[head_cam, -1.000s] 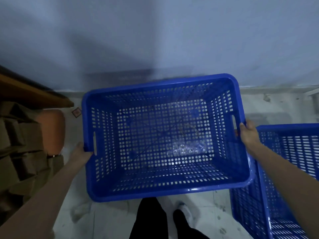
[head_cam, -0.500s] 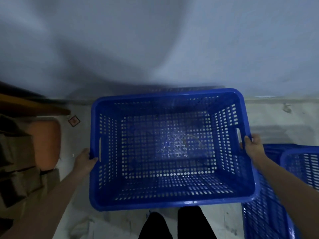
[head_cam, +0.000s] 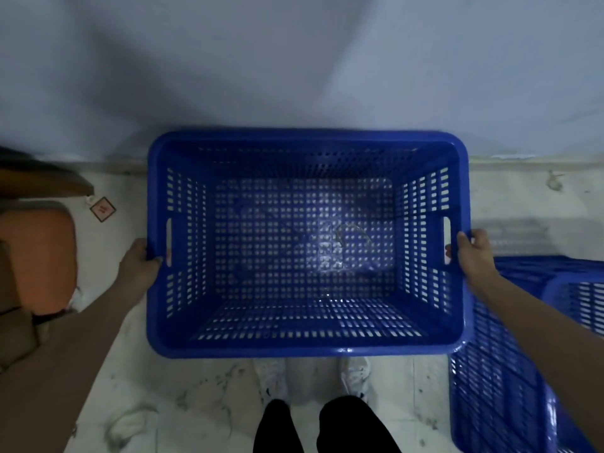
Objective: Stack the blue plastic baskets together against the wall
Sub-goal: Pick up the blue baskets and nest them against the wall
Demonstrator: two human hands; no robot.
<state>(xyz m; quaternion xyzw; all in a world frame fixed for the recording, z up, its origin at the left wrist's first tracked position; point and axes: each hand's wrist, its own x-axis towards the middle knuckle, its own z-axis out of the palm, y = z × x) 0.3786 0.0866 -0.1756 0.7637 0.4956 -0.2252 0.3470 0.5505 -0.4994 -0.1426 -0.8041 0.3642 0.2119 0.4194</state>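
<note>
A pale grey-blue wall (head_cam: pixel 294 60) fills the whole upper part of the frame, meeting a light, stained tiled floor (head_cam: pixel 183 400) along a line across the middle. In the centre sits the blue plastic basket (head_cam: pixel 307 349), a large perforated rectangular crate seen from above, its far rim close against the foot of the wall and its open top facing the camera; whether its base rests on the floor cannot be told. Through its holed bottom a pale patch of floor shows. At the lower right of the frame a second blue basket (head_cam: pixel 503 387) lies just beside the first, partly cut off by the edge and crossed by the right forearm. At the left edge stands an orange rounded object (head_cam: pixel 39 256), with brown cardboard boxes (head_cam: pixel 13 341) below it and a dark brown board (head_cam: pixel 42 181) above it. The left hand (head_cam: pixel 140 263) grips the basket's left rim next to the slot handle, fingers curled round the edge. The right hand (head_cam: pixel 474 253) grips the right rim by the opposite slot handle, thumb over the top. At the bottom centre are black trouser legs (head_cam: pixel 327 426) and white shoes (head_cam: pixel 354 374). A small red-and-white diamond label (head_cam: pixel 103 209) lies on the floor at the middle left.
</note>
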